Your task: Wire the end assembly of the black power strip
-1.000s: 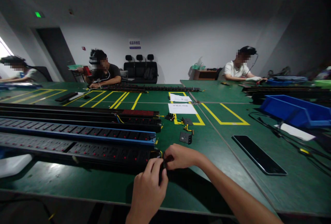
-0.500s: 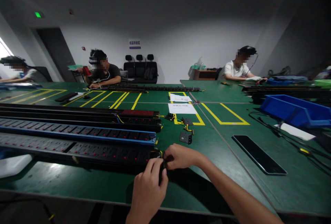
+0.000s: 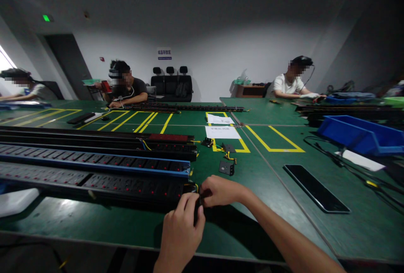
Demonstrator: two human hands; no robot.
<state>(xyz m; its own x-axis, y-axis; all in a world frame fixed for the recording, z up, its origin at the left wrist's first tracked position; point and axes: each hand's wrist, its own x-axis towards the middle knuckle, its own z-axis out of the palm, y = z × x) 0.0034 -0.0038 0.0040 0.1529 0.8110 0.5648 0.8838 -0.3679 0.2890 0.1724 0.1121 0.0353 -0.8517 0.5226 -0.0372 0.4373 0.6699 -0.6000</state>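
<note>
Blk red-dotted socket strip, flat on grn table, blk pc. at R end, mostly hidden

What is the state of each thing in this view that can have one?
Left hand: closed on a small dark part
Right hand: bent against the same part, grip unclear
Nearest socket strip: sockets facing up, right-end wire exposed
Smartphone: face up, screen dark
Blue bin: upright, open-topped
Nearest black plate: lying on the green table
Green wall sign: lit

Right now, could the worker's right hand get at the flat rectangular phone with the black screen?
Probably yes: the phone lies uncovered nearby, though the right hand is occupied at the end of the nearest long, black, red-dotted strip.
</note>
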